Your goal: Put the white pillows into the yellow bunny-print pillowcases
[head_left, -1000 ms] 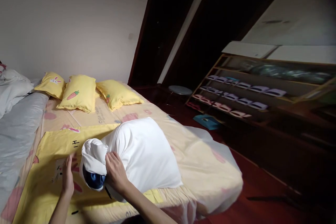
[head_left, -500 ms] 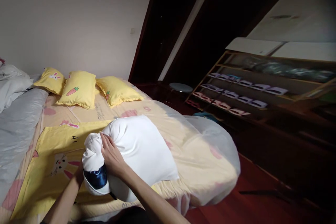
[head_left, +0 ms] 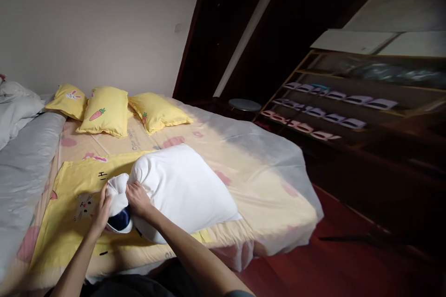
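A plump white pillow (head_left: pixel 184 190) lies on the near part of the bed, its left end bunched into a knob with a dark blue shiny patch (head_left: pixel 119 217) below. My left hand (head_left: pixel 101 209) is closed around the outer side of that bunched end. Fingers curled, my right hand (head_left: pixel 138 198) grips the white cloth at the fold between the bunched end and the pillow's body. Spread flat under the pillow is a yellow pillowcase (head_left: pixel 69 195) with a rabbit print. Some of my left fingers are hidden behind the white cloth.
Several yellow cushions (head_left: pixel 106 111) stand at the far side of the bed (head_left: pixel 268 195), against the wall. Grey-white bedding (head_left: pixel 28 158) lies along the left. A round stool (head_left: pixel 245 104) and a shelf rack with slippers (head_left: pixel 334 95) are beyond the bed to the right.
My left hand has come out from behind the bunched end and now shows on its left side. Both hands and the bunched end sit slightly lower and further left. The view has shifted a little.
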`<state>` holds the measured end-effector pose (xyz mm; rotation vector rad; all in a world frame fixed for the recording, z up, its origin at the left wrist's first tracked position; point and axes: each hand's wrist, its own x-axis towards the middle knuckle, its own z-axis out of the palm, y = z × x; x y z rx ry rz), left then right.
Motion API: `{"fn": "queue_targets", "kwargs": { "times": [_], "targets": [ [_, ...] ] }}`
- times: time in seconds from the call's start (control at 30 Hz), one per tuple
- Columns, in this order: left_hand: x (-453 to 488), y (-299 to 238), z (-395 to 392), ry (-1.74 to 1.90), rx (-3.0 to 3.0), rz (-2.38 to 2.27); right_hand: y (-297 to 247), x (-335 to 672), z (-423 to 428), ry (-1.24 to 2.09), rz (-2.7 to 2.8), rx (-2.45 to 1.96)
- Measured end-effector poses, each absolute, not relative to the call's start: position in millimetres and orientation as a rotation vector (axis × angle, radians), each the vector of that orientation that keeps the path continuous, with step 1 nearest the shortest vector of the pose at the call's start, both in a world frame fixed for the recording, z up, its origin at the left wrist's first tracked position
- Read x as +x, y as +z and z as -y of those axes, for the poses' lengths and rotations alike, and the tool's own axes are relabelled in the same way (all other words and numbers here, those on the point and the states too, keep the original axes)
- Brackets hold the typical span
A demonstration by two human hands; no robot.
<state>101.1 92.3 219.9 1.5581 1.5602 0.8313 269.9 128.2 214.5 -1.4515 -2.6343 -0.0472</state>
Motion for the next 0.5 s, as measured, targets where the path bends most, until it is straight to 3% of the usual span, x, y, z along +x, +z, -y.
{"fn": "queue_targets", "kwargs": {
  "times": [0.2, 0.37, 0.5],
  "targets": [
    [100, 200, -58, 0.679, 1.806, -1.532, 242, 258, -124, -0.053, 2.816, -1.339],
    [156, 185, -73, 1.278, 1.685, -1.533, 290, 286, -114, -0.083, 2.853, -1.324],
    [191, 207, -78, 1.551, 1.443, -1.317, 334, 311, -100, -0.115, 2.742, -1.402]
  ]
}}
